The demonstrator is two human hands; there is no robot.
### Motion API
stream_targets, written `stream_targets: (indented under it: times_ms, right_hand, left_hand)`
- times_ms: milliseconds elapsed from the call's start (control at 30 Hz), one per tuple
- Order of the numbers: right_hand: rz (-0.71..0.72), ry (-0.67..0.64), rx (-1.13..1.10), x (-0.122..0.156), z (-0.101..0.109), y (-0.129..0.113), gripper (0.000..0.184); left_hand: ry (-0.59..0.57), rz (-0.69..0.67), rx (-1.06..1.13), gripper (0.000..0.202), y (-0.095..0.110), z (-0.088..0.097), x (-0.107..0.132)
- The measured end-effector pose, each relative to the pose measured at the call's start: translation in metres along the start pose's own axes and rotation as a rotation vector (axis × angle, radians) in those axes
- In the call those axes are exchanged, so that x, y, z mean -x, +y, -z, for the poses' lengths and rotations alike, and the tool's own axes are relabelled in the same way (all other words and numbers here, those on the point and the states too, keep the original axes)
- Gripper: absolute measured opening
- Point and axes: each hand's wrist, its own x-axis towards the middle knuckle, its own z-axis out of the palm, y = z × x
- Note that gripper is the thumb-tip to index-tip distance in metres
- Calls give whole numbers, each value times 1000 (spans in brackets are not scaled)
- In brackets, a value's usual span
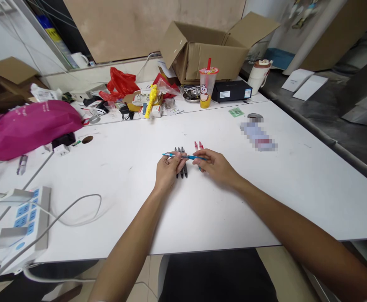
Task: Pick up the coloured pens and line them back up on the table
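A blue pen (188, 157) lies almost level across both hands above the white table (218, 209). My left hand (167, 170) is closed on its left part, thumb on top. The fingertips of my right hand (216, 165) pinch its right end. Under and beside my left hand, three black pens (181, 171) rest side by side on the table, partly covered by the fingers. Two red pens (198, 145) show their upper ends just behind my right hand, which hides the rest of them. A small teal tip shows below the right fingers; I cannot tell what it belongs to.
Toward the back stand a drink cup with a red straw (208, 88), a black box (232, 90), a cardboard box (207, 56) and a tumbler (259, 77). A power strip (29, 222) with cables lies left, near a magenta bag (32, 128). A blurred-out item (257, 136) lies right.
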Motion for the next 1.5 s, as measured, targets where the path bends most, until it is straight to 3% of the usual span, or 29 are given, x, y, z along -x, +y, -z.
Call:
stream_targets:
  times_ms: [267,467,633,867,1067,1167,1267,1500]
  right_hand:
    - [156,110,79,-2,3,3,16]
    - [137,134,13,-4,8,3,31]
    - [113,170,26,-8,20,2,30]
    - [35,119,-84,-13,35,-1,33]
    - [-46,83,-255,-10,26,4,25]
    - [-26,20,-94,-7,18,4,28]
    - [7,39,41,-5,12,6,34]
    - [3,100,64,-5,10,9,44]
  left_hand:
    - [15,4,-17,23,2,1,-1]
    - [50,-6,56,22,3,5,-7]
    - [140,-25,62,22,7,11,-11]
    - [192,-54,64,21,10,17,-13]
    - [132,-102,-6,34,8,9,-7]
    - [107,-112,-44,36,6,5,-4]
    - [99,-118,-67,39,5,4,-3]
    - [59,-123,-72,44,2,5,-4]
